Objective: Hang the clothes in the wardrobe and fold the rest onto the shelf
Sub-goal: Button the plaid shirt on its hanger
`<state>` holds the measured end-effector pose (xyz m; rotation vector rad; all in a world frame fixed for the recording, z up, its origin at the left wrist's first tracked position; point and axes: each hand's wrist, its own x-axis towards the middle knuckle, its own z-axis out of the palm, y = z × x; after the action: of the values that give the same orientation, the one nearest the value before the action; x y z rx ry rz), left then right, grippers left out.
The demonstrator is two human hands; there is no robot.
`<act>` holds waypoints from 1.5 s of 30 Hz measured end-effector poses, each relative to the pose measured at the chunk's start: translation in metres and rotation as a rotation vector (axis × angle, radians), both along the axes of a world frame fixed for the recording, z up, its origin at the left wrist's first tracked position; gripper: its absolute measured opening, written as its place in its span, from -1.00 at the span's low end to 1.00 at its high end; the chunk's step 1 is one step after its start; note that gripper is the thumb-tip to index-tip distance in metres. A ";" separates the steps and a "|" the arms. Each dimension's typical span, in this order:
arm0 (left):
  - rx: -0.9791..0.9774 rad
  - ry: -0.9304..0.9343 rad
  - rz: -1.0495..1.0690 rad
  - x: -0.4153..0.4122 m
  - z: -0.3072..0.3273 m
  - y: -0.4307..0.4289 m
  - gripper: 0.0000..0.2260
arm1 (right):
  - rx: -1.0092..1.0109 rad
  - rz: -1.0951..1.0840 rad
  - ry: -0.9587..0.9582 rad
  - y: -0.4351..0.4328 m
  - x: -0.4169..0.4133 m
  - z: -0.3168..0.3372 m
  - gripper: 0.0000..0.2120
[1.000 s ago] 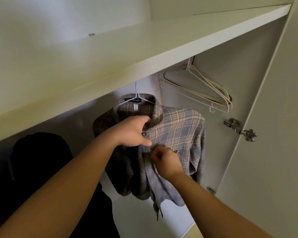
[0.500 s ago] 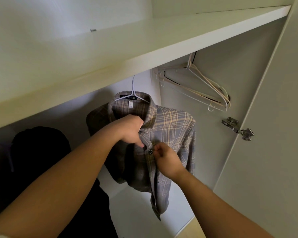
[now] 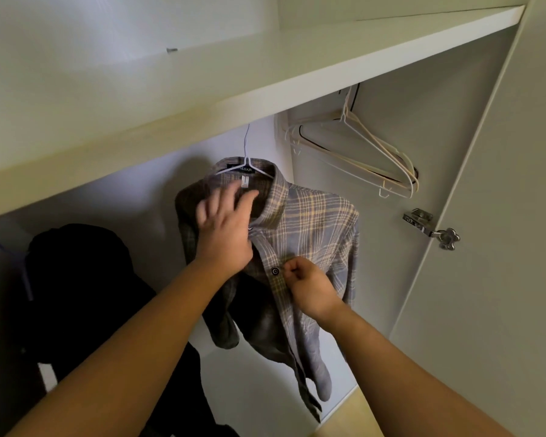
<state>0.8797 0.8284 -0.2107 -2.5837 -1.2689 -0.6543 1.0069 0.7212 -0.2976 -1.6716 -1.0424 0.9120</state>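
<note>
Inside the wardrobe, under a white shelf (image 3: 265, 67) that runs across the top of my view, a black garment (image 3: 76, 294) hangs at the far left in deep shadow. Right of it, my left hand (image 3: 224, 228) reaches up with the fingers straight and spread over the left side of the collar; it is blurred, and I cannot tell whether the fingertips press the cloth. The plaid shirt (image 3: 312, 228), grey-blue with yellow lines, hangs at the centre on a thin white hanger (image 3: 248, 159) whose hook rises behind the shelf's front edge. The shirt's front is closed at a dark button (image 3: 275, 271) partway down the chest, while the lower front hangs loose. Just right of that button, my right hand (image 3: 309, 288) is curled, thumb and fingers pinching the shirt's front edge. Farther right, a bunch of empty hangers (image 3: 360, 152) hangs tilted against the wardrobe's side wall. Below them, a metal hinge (image 3: 429, 227) joins that wall to the open door (image 3: 501, 247), which fills the right edge.
</note>
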 end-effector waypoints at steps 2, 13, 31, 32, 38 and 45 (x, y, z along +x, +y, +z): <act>-0.051 -0.398 0.097 -0.013 -0.022 -0.016 -0.27 | 0.012 -0.024 0.025 -0.002 0.000 0.000 -0.89; -1.512 -1.086 0.037 0.000 -0.084 -0.072 -0.81 | 0.158 -0.063 0.377 -0.016 -0.001 0.010 -0.91; -0.988 -0.746 0.040 0.004 -0.067 -0.047 -0.75 | 0.136 0.015 -0.155 -0.029 0.004 -0.007 -0.65; -0.960 -0.708 0.017 0.004 -0.063 -0.045 -0.77 | 0.105 0.076 -0.182 -0.029 0.000 -0.010 -0.58; -0.918 -0.602 -0.104 0.004 -0.041 -0.042 -0.82 | 0.034 -0.045 -0.095 -0.016 -0.017 -0.017 -0.58; -0.850 -0.596 -0.132 -0.002 -0.039 -0.038 -0.93 | -0.075 -0.041 0.019 -0.011 -0.017 -0.025 -0.76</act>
<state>0.8779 0.7902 -0.2494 -3.3006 -1.8844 -1.1821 0.9899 0.7105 -0.3226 -1.7370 -0.9679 0.9486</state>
